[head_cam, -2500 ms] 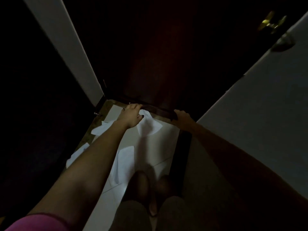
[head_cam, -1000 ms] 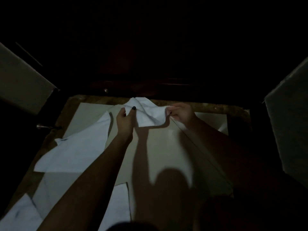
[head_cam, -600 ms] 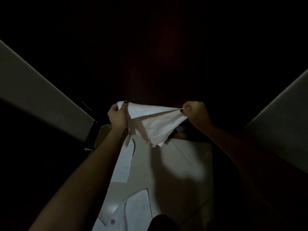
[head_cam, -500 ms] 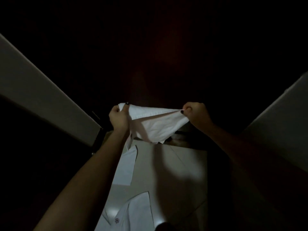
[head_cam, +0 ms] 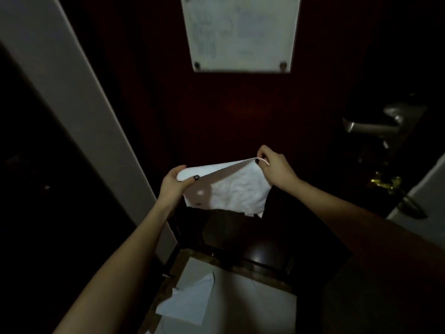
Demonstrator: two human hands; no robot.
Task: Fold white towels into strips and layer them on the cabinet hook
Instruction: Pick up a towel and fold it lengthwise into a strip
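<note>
Fingers (head_cam: 177, 170) of our left hand (head_cam: 171, 186) curl behind one top corner of the white towel (head_cam: 238, 191) while the thumb presses on its front, so that corner is pinched. Our right hand (head_cam: 275, 168) pinches the opposite top corner between thumb and curled fingers, slightly higher. Between the two grips the top edge runs fairly taut. The cloth hangs below both hands, its lower edge free and touching nothing. We hold it in the air in front of the dark door (head_cam: 240, 112), below the pale notice (head_cam: 240, 32) fixed to it and well left of the door handle (head_cam: 370, 127).

We judge that we are at the start of folding this towel: it is held up and spread, not yet a strip. The next move calls for bringing one pinched corner across to the other while keeping the edges matched, so the strip comes out even. Limp cloth will likely sag and twist if either pinch loosens. We cannot see the cabinet hook, so hanging looks some way off. A second towel (head_cam: 190, 302) lies loose near the left edge of the pale floor (head_cam: 255, 300), not yet folded.
</note>
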